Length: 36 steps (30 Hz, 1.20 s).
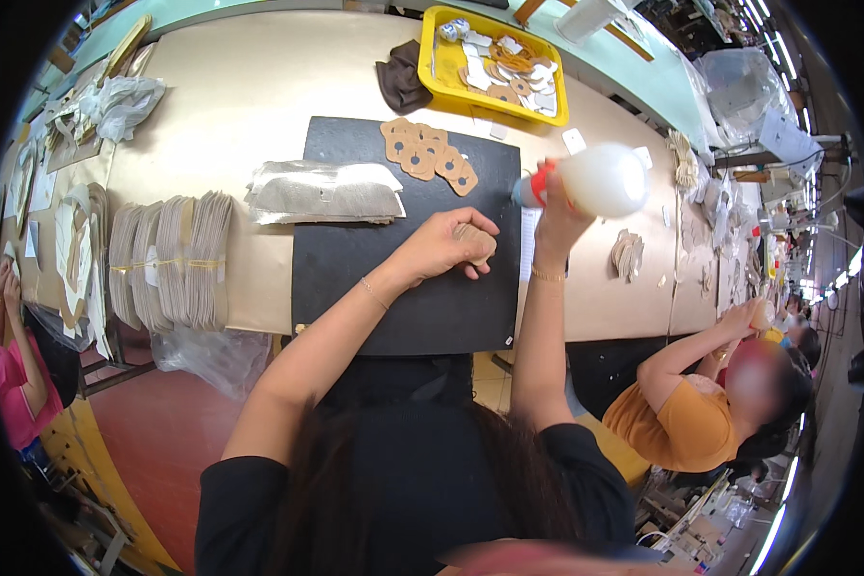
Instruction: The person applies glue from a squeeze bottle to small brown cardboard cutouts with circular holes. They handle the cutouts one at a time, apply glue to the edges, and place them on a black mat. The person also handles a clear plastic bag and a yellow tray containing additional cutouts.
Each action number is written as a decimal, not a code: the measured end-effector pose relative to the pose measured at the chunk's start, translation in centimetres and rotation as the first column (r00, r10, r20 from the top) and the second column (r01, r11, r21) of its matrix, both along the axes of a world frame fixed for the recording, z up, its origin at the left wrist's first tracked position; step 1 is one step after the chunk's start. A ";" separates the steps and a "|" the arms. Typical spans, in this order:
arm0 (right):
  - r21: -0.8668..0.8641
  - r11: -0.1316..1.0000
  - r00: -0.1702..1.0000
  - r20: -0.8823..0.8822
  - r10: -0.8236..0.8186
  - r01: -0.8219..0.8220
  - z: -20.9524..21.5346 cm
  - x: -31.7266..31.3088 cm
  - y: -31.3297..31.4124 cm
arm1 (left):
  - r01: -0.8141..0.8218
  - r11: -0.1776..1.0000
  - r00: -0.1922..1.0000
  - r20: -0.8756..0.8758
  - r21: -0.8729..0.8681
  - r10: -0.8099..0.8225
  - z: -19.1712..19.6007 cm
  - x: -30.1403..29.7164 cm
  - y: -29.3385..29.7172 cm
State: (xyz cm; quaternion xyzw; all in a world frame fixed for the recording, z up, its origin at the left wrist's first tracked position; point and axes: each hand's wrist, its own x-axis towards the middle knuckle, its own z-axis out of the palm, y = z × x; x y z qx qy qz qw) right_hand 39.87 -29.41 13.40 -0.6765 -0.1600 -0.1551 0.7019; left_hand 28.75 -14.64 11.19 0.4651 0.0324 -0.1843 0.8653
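**Glue bottle raised over the black mat**

Left hand [446, 245] presses a tan leather piece [478, 242] onto the black mat [355, 288]. Right hand [554, 206] grips a white squeeze bottle [595, 180] tipped sideways above the mat's right edge; it might drip onto the counter [250, 96].

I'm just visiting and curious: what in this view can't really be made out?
- Head view: the tan piece under the left hand is mostly covered by its fingers.
- The tip of the white bottle in the right hand is motion-blurred.
- Pieces in the yellow tray are too small to identify.
- Black fisheye rim hides the corners.
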 end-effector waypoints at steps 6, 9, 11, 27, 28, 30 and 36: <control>-0.112 0.988 0.991 -0.064 -0.118 0.111 0.5 -0.8 -0.6 | -0.085 0.992 0.995 -0.062 -0.094 0.079 -0.1 -0.2 0.3; -0.081 0.996 1.000 0.001 0.025 -0.025 0.6 -2.3 -1.9 | -0.106 0.993 0.994 -0.033 -0.047 0.105 -0.2 0.1 -0.2; -0.161 0.987 0.998 -0.050 -0.024 0.016 0.6 -1.5 -1.9 | -0.095 0.994 0.995 -0.042 -0.050 0.093 -0.1 0.1 -0.3; 0.681 0.731 0.932 -0.292 0.216 0.043 6.7 -2.5 -2.1 | -0.277 0.961 0.960 -0.057 -0.014 0.276 4.5 -1.5 0.7; 0.707 0.707 0.913 -0.294 0.283 0.008 6.9 -2.6 -1.9 | -0.300 0.952 0.954 -0.030 -0.062 0.298 5.2 -1.8 0.7; 0.798 0.601 0.845 -0.343 0.410 0.032 7.2 -2.8 -1.3 | -0.322 0.945 0.946 0.011 -0.059 0.324 6.7 -2.7 0.9; 0.953 0.299 0.592 -0.273 0.758 0.056 7.2 -3.0 0.2 | -0.380 0.924 0.918 0.107 -0.043 0.382 10.6 -4.7 1.7</control>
